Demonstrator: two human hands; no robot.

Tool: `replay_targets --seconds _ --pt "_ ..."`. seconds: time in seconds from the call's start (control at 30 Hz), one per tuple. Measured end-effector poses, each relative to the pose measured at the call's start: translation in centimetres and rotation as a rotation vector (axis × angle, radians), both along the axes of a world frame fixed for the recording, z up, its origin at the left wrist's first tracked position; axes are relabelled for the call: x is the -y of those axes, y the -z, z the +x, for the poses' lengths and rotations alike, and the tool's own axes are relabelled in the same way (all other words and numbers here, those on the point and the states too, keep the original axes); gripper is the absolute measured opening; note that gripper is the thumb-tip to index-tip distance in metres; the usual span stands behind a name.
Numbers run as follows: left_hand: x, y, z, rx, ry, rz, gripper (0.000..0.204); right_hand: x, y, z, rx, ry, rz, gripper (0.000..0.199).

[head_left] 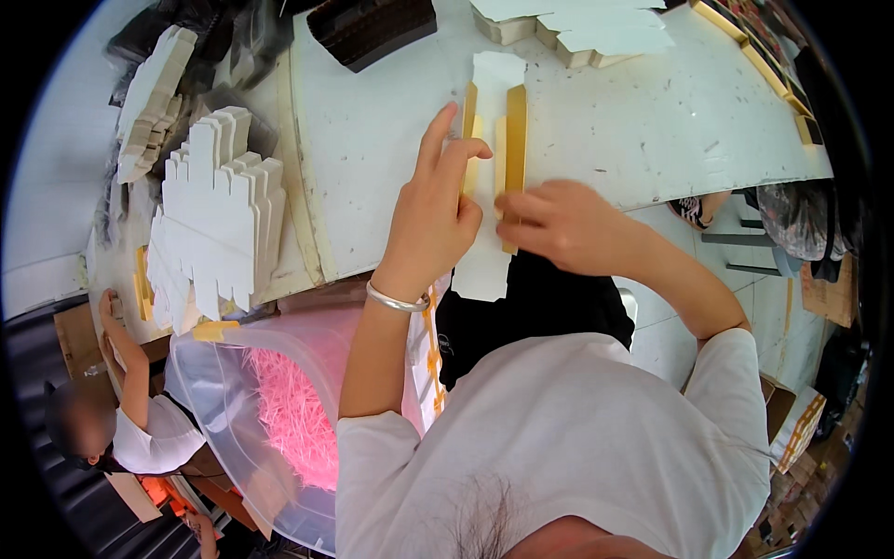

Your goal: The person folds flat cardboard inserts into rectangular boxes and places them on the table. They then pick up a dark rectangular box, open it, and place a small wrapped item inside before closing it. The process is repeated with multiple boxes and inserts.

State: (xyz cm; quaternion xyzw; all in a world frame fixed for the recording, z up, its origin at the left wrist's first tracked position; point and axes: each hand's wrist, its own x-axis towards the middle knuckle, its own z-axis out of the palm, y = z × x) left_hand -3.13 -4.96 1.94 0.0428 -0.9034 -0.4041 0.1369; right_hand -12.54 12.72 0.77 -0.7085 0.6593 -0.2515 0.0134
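A long, narrow cardboard box blank (487,238), white inside with raised gold side walls, lies on the white table before me, its near end jutting past the edge. My left hand (433,210) is at its left wall, index finger stretched out and the other visible fingers bent toward the gold strip, with nothing held between them. On the opposite side, my right hand (563,224) has its fingers curled in at the right gold wall, pinching near its lower part; the fingertips are partly hidden. A silver bangle (398,299) circles my left wrist.
Stacks of flat white blanks stand at the left (223,210) and lie at the far side (596,33). A dark brown box (372,28) sits far left of centre. Below the table, a clear tub (209,373) holds pink shredded paper (293,419). Another person (154,433) works at the left.
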Motion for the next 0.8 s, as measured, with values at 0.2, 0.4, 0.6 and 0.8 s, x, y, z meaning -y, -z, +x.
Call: replay_targets --seconds 0.2,0.4,0.6,0.8 --pt "-1.1 -0.3 0.2 0.036 0.026 -0.212 0.031 -0.1 0.7 -1.4 0.400 -0.029 0.015 0.019" --pt "2.3 -1.5 1.5 0.207 0.342 0.193 0.033 0.3 -0.8 -1.2 0.510 0.253 0.082 0.022" --pt "0.8 -1.1 1.6 0.246 0.258 0.274 0.040 0.5 -2.2 -1.9 0.688 0.241 0.255 0.032" --pt "-1.5 0.0 0.7 -0.039 0.215 -0.225 0.028 1.2 -2.1 -0.8 0.622 0.239 0.232 0.043"
